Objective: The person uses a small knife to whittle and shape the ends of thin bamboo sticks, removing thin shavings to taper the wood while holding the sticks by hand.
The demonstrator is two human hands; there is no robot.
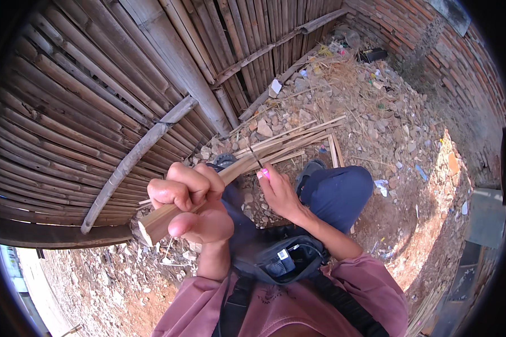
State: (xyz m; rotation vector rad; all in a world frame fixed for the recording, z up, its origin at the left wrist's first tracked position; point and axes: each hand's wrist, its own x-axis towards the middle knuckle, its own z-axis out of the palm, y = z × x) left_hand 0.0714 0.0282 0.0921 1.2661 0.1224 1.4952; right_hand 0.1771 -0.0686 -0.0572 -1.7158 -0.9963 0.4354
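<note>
My left hand (199,196) is closed round a long split bamboo piece (156,223). The cut near end juts out to the left past my thumb, and the length slants away toward the right. In my right hand (282,196) is a slim tool with a pink handle (265,173) and a narrow dark blade (255,156). That blade points up and away and crosses the bamboo in view; whether it touches cannot be told. Beyond my hands, several pale bamboo strips (315,133) lie on the ground.
A bamboo wall (67,123) with a thick post (180,62) rises at my left. At the far right stands a brick wall (433,50). Stones and litter cover the ground (376,129). My bent knee (343,194) is beside my right forearm; an open black bag (287,258) sits at my waist.
</note>
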